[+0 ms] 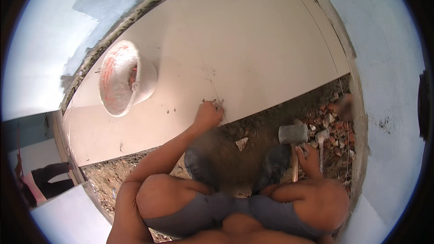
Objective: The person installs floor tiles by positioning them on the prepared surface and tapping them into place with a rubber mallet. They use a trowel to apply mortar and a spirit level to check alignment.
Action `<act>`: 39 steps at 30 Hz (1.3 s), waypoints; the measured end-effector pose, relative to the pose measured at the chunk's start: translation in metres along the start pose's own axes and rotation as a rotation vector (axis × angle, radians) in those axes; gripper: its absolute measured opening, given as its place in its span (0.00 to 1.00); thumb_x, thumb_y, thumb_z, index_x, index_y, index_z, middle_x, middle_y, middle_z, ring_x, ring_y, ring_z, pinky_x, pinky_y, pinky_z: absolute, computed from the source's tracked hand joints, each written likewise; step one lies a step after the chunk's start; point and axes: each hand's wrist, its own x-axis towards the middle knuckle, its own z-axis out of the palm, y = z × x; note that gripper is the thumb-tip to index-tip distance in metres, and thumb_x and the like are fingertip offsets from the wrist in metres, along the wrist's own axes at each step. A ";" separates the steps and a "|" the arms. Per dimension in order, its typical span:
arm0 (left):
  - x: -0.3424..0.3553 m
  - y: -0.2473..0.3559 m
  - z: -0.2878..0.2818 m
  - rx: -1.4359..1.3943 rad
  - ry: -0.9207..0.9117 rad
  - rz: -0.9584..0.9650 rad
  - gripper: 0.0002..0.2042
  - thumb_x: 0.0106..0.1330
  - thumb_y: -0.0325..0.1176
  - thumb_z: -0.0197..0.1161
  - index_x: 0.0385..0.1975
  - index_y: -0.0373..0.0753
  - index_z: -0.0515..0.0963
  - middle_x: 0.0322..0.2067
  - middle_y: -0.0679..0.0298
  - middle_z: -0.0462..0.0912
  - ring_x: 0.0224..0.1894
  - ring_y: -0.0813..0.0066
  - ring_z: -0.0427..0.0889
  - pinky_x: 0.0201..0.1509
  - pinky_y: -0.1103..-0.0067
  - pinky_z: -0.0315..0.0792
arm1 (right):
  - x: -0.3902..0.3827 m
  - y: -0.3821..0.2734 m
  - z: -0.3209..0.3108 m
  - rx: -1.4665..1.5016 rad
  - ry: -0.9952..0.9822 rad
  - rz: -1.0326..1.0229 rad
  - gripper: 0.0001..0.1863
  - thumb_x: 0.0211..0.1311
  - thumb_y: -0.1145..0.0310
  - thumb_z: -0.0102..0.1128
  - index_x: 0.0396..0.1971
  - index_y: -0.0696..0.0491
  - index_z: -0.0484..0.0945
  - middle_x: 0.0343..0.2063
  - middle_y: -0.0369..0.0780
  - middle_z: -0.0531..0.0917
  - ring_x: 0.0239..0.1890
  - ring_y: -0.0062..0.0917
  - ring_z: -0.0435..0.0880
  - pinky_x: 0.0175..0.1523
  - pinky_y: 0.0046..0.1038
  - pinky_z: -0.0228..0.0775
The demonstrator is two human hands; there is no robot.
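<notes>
My left hand (209, 116) rests at the near edge of the large pale floor tiles (253, 40), beside the seam between two of them. Its fingers are pinched together around something too small to make out, with a few crumbs of mortar next to them. Low on the right, my right hand (309, 160) grips a rubber mallet (293, 134) by its wooden handle. The mallet's dark grey head points away from me, over the bare ground. Just right of this hand, a hammer (322, 136) with a pale head stands among the rubble.
A white bucket (135, 79) with reddish smears stands on the tiles at left. Broken brick rubble (333, 126) lies along the right wall (384, 86). Dark soil (246, 129) borders the tiles. A string line (347, 153) runs near that wall. Another person (43, 183) appears far left.
</notes>
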 end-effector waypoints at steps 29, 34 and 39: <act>0.036 0.016 -0.023 0.131 -0.413 -0.186 0.12 0.70 0.42 0.57 0.32 0.39 0.77 0.18 0.70 0.73 0.16 0.80 0.69 0.18 0.82 0.60 | -0.474 -0.013 -0.020 -0.186 0.222 1.559 0.17 0.59 0.58 0.56 0.30 0.60 0.82 0.31 0.55 0.83 0.38 0.50 0.83 0.45 0.45 0.74; 0.097 -0.003 -0.039 0.298 -0.504 -0.436 0.15 0.68 0.46 0.61 0.35 0.38 0.78 0.23 0.65 0.78 0.22 0.75 0.74 0.25 0.76 0.68 | -0.502 -0.035 0.076 -0.159 0.245 1.588 0.15 0.64 0.63 0.51 0.29 0.57 0.83 0.35 0.51 0.83 0.38 0.46 0.83 0.44 0.45 0.76; 0.124 0.019 -0.023 0.532 -0.668 -0.566 0.15 0.67 0.46 0.61 0.35 0.38 0.78 0.23 0.64 0.78 0.22 0.75 0.75 0.25 0.76 0.68 | -0.431 -0.061 0.167 0.294 -0.103 1.507 0.17 0.70 0.59 0.48 0.37 0.57 0.80 0.32 0.46 0.85 0.36 0.31 0.85 0.42 0.36 0.79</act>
